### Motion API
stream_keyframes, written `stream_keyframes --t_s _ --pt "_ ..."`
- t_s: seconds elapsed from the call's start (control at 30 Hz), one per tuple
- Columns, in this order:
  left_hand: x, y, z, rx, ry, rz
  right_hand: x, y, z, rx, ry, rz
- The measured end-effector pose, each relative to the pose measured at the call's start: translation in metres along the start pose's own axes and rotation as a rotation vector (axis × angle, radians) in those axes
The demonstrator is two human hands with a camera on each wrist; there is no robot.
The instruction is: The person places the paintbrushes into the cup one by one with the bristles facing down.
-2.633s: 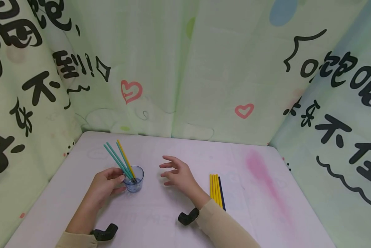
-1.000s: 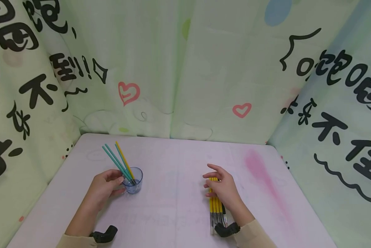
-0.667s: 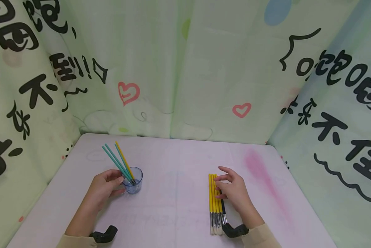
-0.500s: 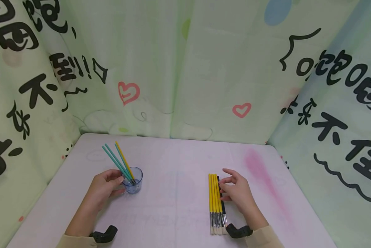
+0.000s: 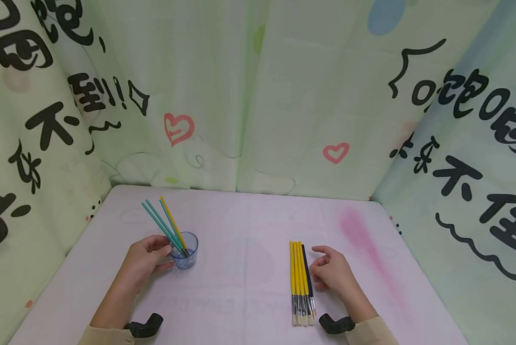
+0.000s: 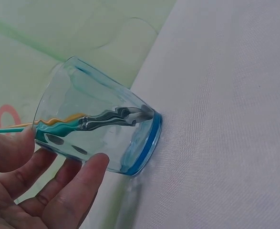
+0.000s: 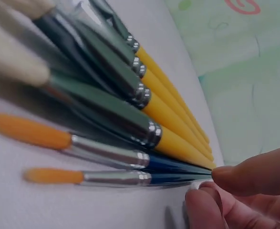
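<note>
A clear, blue-tinted cup [image 5: 190,261] stands upright on the left of the table, with several teal- and yellow-handled paintbrushes [image 5: 162,225] leaning in it. My left hand [image 5: 143,258] holds the cup's near-left side; in the left wrist view the thumb is at the rim and the fingers lie along the wall. To the right, yellow-handled paintbrushes [image 5: 296,268] lie in a row, bristles toward me. Two dark blue paintbrushes [image 7: 171,168] lie at its right side. My right hand [image 5: 333,270] is beside their handles, fingers loosely bent; whether the fingertips touch a handle is unclear.
The table [image 5: 240,297] has a pale pinkish cover with a pink streak [image 5: 370,244] on the right. Printed curtains [image 5: 258,96] hang around its back and sides. Each wrist wears a black strap device [image 5: 145,326].
My right hand has moved right from near the cup, passed over the brush row and come down at its right side, its fingers bending more. My left hand keeps its hold on the cup.
</note>
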State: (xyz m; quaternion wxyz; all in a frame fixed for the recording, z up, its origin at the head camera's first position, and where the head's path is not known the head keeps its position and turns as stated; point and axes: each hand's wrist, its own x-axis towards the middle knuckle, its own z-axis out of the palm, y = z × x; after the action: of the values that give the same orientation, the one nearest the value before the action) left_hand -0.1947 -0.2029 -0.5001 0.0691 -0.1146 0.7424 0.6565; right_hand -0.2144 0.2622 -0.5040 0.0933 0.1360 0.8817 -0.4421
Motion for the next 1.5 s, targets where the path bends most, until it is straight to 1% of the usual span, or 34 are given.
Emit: stream_keyframes --t_s 0.17,0.3,0.57,0.7,0.83,0.97,1.3,1.5 --pt "0.001 0.000 0.001 0.001 -0.002 0.006 0.002 0.002 0.005 -0.061 0.019 -0.013" --pt "0.002 0.001 0.002 -0.002 -0.002 0.006 0.002 0.000 0.006 -0.106 0.033 -0.020" --pt "0.001 0.003 0.003 0.003 0.004 0.000 -0.001 -0.004 0.007 -0.143 0.041 -0.017" --pt "0.001 0.003 0.003 0.010 0.006 0.002 -0.001 -0.005 0.006 -0.181 0.055 -0.021" --pt "0.000 0.001 0.002 0.025 0.014 -0.006 -0.002 -0.004 0.005 -0.220 0.060 -0.038" --pt "0.000 -0.001 0.002 0.024 0.015 -0.017 -0.002 -0.004 0.005 -0.256 0.059 -0.029" --pt "0.001 0.002 0.001 0.028 0.013 -0.018 0.000 -0.010 0.010 -0.339 0.076 -0.023" --pt "0.003 0.001 0.002 0.013 0.017 -0.034 0.001 -0.013 0.011 -0.424 0.081 -0.050"
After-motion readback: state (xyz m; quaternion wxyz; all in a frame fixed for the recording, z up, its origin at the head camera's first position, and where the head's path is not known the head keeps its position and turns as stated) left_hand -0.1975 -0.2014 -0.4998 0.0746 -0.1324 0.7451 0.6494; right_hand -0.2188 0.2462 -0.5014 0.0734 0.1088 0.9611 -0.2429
